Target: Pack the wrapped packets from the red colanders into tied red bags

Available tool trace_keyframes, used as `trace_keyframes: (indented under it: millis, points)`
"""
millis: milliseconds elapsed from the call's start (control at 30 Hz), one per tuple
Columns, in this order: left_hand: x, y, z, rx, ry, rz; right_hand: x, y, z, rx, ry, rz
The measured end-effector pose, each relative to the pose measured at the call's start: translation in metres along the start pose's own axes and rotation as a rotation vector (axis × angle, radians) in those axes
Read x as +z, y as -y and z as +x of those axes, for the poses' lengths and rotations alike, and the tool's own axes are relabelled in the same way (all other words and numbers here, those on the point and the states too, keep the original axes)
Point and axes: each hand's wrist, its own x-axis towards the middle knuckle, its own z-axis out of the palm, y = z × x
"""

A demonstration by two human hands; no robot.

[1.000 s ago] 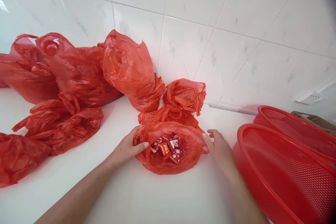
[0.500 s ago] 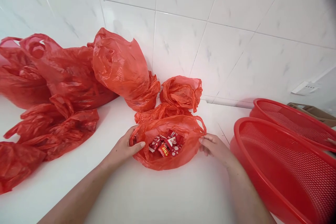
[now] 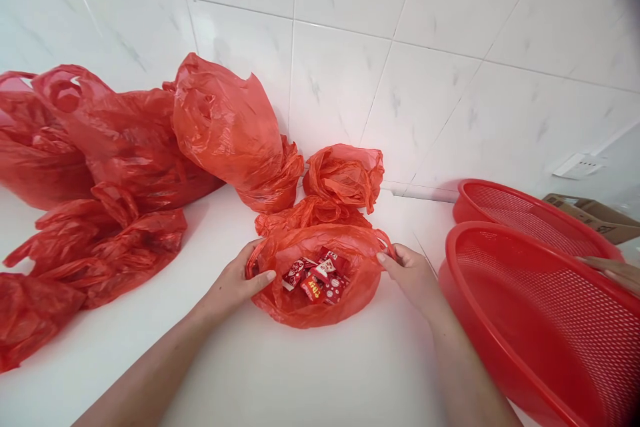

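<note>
An open red plastic bag (image 3: 315, 317) rests on the white table (image 3: 300, 380), its mouth facing up. Several small red and white packets (image 3: 315, 277) lie inside it. My left hand (image 3: 235, 283) grips the left rim, thumb over the edge and fingers behind the plastic. On the opposite side, my right hand (image 3: 407, 273) pinches the rim beside the right handle loop. Both hands hold the mouth spread wide.
Filled red bags (image 3: 230, 127) stand along the tiled wall, with crumpled bags (image 3: 105, 247) at left. Two red mesh baskets (image 3: 525, 320) are at right, near a cardboard box (image 3: 595, 213). Another person's hand (image 3: 615, 270) touches a basket.
My right hand has shifted slightly on the rim and its thumb now lies over the edge. The rear basket has moved left, and another person's hand has come into view at the right.
</note>
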Motion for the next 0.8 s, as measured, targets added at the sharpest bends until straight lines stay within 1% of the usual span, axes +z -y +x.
trace_keyframes:
  millis: [33,100,200,267,333,433,500,600,667,733,800]
  points:
    - [0.0,0.001,0.0,-0.001,0.0,-0.004,0.0,0.001,0.0,0.031,-0.011,0.019]
    - [-0.001,0.002,0.0,-0.007,-0.001,-0.003,-0.003,0.003,-0.001,0.043,-0.052,0.192]
    - [-0.001,0.003,0.0,-0.021,0.002,0.02,-0.012,0.006,-0.005,-0.05,-0.095,0.552]
    - [0.0,0.005,0.001,-0.023,-0.006,0.038,-0.018,0.006,-0.007,-0.116,-0.071,0.657]
    - [0.0,0.006,0.002,-0.019,-0.022,0.038,-0.019,0.005,-0.007,-0.15,-0.056,0.656]
    - [0.0,0.008,0.002,-0.017,-0.013,-0.01,-0.017,0.0,-0.004,-0.156,-0.079,0.62]
    - [-0.001,0.007,0.002,-0.025,0.023,-0.074,-0.015,-0.004,0.0,-0.148,-0.074,0.615]
    - [-0.003,0.002,0.0,-0.053,0.105,-0.188,-0.013,-0.01,0.006,-0.14,0.006,0.632]
    - [-0.005,-0.001,-0.002,-0.077,0.14,-0.222,-0.011,-0.012,0.008,-0.129,0.036,0.608]
    - [-0.006,-0.003,-0.003,-0.096,0.123,-0.221,-0.009,-0.012,0.008,-0.105,0.019,0.519]
    - [-0.006,-0.007,-0.001,-0.098,0.06,-0.228,-0.006,-0.01,0.007,-0.078,-0.014,0.398]
